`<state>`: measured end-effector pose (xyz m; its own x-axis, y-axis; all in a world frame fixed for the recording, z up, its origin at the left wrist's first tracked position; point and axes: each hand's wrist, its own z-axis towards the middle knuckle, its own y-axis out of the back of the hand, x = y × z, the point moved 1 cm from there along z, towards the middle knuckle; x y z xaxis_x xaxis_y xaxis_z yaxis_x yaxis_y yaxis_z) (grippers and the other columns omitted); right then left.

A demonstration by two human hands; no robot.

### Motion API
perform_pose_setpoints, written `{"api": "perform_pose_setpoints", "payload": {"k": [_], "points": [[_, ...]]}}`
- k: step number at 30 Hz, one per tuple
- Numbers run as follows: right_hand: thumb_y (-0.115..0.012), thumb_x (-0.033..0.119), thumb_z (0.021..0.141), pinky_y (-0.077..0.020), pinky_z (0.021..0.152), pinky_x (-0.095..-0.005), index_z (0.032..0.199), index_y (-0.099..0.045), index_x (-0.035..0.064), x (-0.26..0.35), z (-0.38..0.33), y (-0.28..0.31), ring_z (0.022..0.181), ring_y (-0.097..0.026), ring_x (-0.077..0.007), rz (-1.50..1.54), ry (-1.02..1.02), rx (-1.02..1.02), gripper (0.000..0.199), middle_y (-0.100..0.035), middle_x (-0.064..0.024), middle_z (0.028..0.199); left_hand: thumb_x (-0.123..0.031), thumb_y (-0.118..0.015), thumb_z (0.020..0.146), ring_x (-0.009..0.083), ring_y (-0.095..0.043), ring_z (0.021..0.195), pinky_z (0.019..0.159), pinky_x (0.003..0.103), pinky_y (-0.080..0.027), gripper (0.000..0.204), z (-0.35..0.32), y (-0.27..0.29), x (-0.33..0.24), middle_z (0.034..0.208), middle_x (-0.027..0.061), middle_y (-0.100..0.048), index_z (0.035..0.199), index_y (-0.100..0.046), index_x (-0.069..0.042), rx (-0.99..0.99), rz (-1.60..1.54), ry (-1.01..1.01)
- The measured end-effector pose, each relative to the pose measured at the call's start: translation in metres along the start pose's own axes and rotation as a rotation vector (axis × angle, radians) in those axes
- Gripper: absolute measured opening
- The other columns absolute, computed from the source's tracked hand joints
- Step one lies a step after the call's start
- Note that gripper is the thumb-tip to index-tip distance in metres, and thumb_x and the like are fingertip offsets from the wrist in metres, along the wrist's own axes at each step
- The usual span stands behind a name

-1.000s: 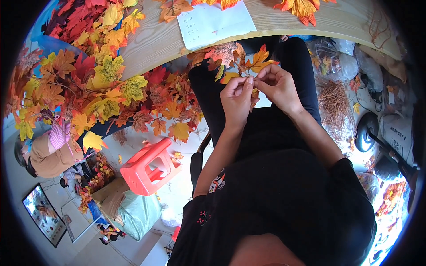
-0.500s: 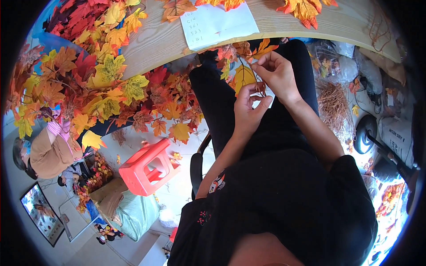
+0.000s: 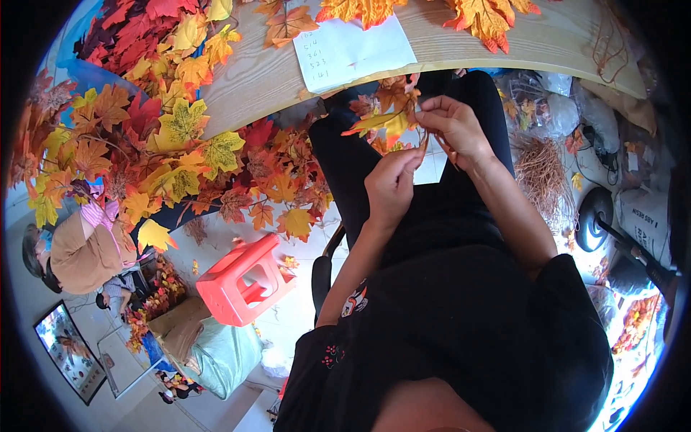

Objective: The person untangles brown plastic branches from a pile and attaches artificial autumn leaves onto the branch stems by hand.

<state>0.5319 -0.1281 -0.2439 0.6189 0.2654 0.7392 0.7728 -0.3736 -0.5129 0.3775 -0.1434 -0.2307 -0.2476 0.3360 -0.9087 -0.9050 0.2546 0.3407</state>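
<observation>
Above my lap I hold a spray of artificial autumn leaves, with a yellow leaf edged in red and orange-brown leaves around it. My left hand is closed, with thumb and fingers pinching the thin brown stem at its lower end. Just above and to the right, my right hand pinches the same spray near the base of its leaves; its other fingers curl and partly hide the stem. Exactly where the fingertips meet the stem is too small to make out.
A wooden table curves across the top, bearing a paper sheet and loose orange leaves. Leaf garlands hang over its left side. A red stool stands on the floor at left; brown stems bundle at right.
My left hand has drawn slightly down and left, closing more tightly on the stem. My right hand has shifted a little down and right. The yellow leaf has swung from upright to sideways.
</observation>
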Motion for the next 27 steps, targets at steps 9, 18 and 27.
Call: {"api": "perform_pose_setpoints", "payload": {"k": [9,18,27], "points": [[-0.063,0.003,0.077,-0.0444,0.052,-0.0201,0.080,-0.054,-0.0006,0.014,0.000,-0.009,0.059,-0.056,-0.0062,-0.399,0.326,-0.174,0.010,-0.062,-0.0060,0.069,-0.015,-0.046,0.090,0.0122,-0.053,0.058,0.062,0.025,-0.044,0.019,0.015,0.004,0.012,0.067,0.0041,-0.053,0.087,-0.055,0.001,-0.009,-1.026,0.587],[-0.057,0.026,0.078,-0.0484,0.066,-0.0401,0.079,-0.061,0.0060,0.026,0.002,0.011,0.073,-0.060,-0.0335,-1.344,0.279,0.062,0.021,-0.062,-0.0156,0.075,-0.018,-0.046,0.090,0.0077,-0.051,0.059,0.060,0.025,-0.047,0.026,0.018,0.012,0.004,0.088,0.0048,-0.060,0.111,-0.048,-0.002,0.217,-1.245,0.893],[-0.060,0.026,0.075,-0.0486,0.064,-0.0309,0.084,-0.066,0.0065,0.286,0.023,0.060,0.068,-0.063,-0.0214,-1.226,1.021,-0.660,0.023,-0.064,-0.0110,0.074,-0.018,-0.040,0.093,0.0129,-0.058,0.075,0.073,0.030,-0.050,0.023,0.026,0.015,0.015,0.103,0.0131,-0.059,0.103,-0.049,0.000,0.057,-1.078,0.902]]}}
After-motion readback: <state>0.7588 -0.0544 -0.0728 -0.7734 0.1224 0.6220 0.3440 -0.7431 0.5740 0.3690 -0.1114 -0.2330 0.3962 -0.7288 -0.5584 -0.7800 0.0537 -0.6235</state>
